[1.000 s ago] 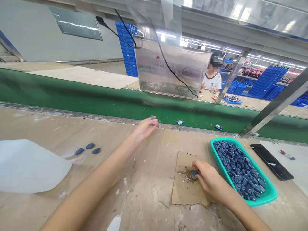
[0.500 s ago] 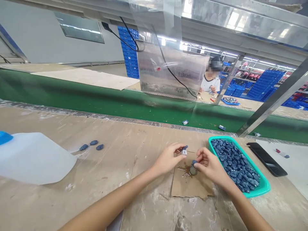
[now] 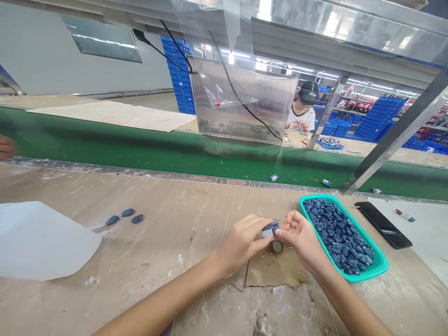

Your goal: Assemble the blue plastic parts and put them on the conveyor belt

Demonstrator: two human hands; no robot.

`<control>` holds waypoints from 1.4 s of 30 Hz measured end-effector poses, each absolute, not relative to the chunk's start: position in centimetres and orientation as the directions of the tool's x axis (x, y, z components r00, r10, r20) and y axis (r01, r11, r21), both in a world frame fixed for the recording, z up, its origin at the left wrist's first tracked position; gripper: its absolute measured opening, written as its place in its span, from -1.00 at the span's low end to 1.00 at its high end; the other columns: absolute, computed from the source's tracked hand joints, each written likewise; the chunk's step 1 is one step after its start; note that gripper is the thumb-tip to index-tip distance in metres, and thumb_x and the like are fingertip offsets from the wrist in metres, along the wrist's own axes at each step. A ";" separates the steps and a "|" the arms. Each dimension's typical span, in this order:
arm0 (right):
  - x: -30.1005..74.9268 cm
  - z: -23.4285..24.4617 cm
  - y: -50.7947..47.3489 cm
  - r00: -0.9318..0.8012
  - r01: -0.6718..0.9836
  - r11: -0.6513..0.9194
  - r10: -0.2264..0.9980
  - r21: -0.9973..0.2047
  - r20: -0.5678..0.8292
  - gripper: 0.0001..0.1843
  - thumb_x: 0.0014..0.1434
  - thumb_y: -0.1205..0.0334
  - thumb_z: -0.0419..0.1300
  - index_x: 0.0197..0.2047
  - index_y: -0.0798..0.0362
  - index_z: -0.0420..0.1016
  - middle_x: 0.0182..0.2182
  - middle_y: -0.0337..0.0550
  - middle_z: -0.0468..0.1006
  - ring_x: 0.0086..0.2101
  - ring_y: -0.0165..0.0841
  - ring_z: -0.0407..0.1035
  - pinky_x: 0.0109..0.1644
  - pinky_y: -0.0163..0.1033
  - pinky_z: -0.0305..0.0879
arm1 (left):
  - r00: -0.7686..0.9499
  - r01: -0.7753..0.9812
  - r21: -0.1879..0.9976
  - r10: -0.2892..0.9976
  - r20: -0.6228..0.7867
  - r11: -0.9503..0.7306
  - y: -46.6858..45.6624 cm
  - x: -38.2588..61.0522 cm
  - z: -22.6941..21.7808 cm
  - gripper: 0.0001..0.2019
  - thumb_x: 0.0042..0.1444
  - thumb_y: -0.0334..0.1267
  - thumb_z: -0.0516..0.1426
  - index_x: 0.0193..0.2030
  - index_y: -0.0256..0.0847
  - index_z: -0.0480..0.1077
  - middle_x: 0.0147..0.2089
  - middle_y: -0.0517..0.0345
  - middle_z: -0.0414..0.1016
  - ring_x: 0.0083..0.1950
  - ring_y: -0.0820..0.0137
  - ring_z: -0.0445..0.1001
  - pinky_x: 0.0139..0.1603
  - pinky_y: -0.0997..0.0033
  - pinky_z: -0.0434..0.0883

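My left hand [image 3: 245,240] is closed on a small white-and-blue plastic part [image 3: 268,232] above the worktable. Between the thumb and fingers of my right hand [image 3: 303,240] is a small dark blue plastic piece [image 3: 276,230], brought up against that part; my fingers hide some of both. Just below them a bottle cap [image 3: 277,246], its inside facing up, sits on a torn piece of cardboard [image 3: 276,270] with a wet stain. Beside my right hand stands a turquoise basket [image 3: 380,275] full of dark blue pieces [image 3: 339,233].
Several parts, including one white-and-blue part [image 3: 274,177], lie on the green conveyor belt [image 3: 157,156]. A black phone [image 3: 383,224] is right of the basket. Loose blue pieces [image 3: 128,212] and a white sheet [image 3: 45,242] lie left. Another person's hand [image 3: 5,147] shows at the left edge.
My right hand has lifted the blue piece from the bottle cap up to the part in my left hand. The view has shifted, and another person's hand has appeared at the left edge.
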State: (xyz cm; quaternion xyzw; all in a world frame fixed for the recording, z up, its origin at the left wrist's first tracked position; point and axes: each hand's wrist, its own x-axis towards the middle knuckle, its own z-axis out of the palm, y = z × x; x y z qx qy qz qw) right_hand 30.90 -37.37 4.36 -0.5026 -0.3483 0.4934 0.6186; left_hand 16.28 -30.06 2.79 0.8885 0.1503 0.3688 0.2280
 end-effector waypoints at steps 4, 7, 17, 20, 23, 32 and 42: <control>31.0 3.9 -37.5 0.283 -0.264 0.001 0.956 -0.965 -0.077 -0.53 -0.27 0.20 0.40 -0.51 0.05 0.12 -0.61 -0.39 0.37 -0.55 -0.52 0.27 -0.46 -0.42 0.14 | 0.656 0.086 0.301 0.282 0.700 -0.950 -30.3 16.4 2.3 -0.74 0.14 -0.44 0.00 0.00 -0.33 0.21 -0.13 0.01 0.42 -0.11 0.37 0.33 -0.11 0.37 0.35; 30.9 3.9 -37.7 0.262 -0.273 -0.002 0.962 -0.962 -0.076 -0.55 -0.28 0.20 0.40 -0.53 0.06 0.14 -0.62 -0.41 0.32 -0.56 -0.54 0.22 -0.47 -0.43 0.11 | 0.623 0.100 0.234 0.244 0.743 -0.967 -30.8 16.7 2.3 -0.73 0.12 -0.48 -0.01 -0.01 -0.37 0.19 -0.16 -0.03 0.40 -0.12 0.35 0.32 -0.11 0.36 0.35; 36.3 5.3 -37.0 0.337 0.433 0.038 0.920 -0.901 0.201 -0.74 -0.03 0.24 0.18 -0.21 0.04 0.29 -0.53 -0.28 0.45 -0.48 -0.38 0.38 -0.34 -0.27 0.30 | 0.780 0.198 0.360 0.368 0.505 -0.912 -27.8 18.7 2.4 -0.73 0.16 -0.41 -0.06 0.01 -0.24 0.21 -0.12 0.04 0.34 -0.12 0.35 0.32 -0.13 0.36 0.35; 41.7 5.5 -36.7 0.338 0.755 -0.020 0.869 -0.656 0.362 -0.72 0.03 0.33 0.04 -0.14 0.05 0.34 -0.42 -0.16 0.50 -0.41 -0.32 0.41 -0.25 -0.18 0.33 | 0.732 0.381 0.425 0.548 0.405 -0.822 -22.3 19.4 2.0 -0.70 0.10 -0.44 -0.03 -0.01 -0.24 0.27 -0.10 0.02 0.26 -0.11 0.36 0.32 -0.06 0.36 0.34; 45.2 4.3 -36.9 0.197 0.896 -0.050 0.935 -0.441 0.296 -0.67 -0.05 0.46 -0.02 -0.24 0.06 0.43 -0.25 -0.07 0.51 -0.29 -0.26 0.41 -0.19 -0.14 0.33 | 0.547 0.610 0.478 0.773 0.322 -0.631 -16.1 19.8 1.1 -0.70 0.04 -0.42 0.02 -0.05 -0.27 0.33 -0.14 0.01 0.21 -0.10 0.33 0.32 0.00 0.31 0.32; 45.0 2.0 -37.6 0.075 0.937 0.012 0.969 -0.350 0.235 -0.69 0.05 0.40 -0.08 -0.21 0.11 0.41 -0.23 -0.03 0.47 -0.23 -0.24 0.36 -0.16 -0.14 0.31 | 0.401 0.731 0.443 0.852 0.337 -0.519 -9.3 20.3 -1.8 -0.51 0.00 -0.48 -0.01 0.14 -0.29 0.19 0.02 -0.08 0.19 0.02 0.27 0.31 0.08 0.28 0.27; 45.3 1.1 -37.7 0.158 0.943 -0.071 0.955 -0.326 0.249 -0.77 0.07 0.35 -0.07 -0.29 0.09 0.39 -0.33 -0.05 0.31 -0.33 -0.26 0.31 -0.21 -0.14 0.31 | 0.497 0.700 0.323 0.760 0.419 -0.636 -11.8 16.0 -5.1 -0.65 0.11 -0.34 -0.08 -0.01 -0.26 0.35 0.06 -0.05 0.29 0.12 0.20 0.23 0.17 0.13 0.18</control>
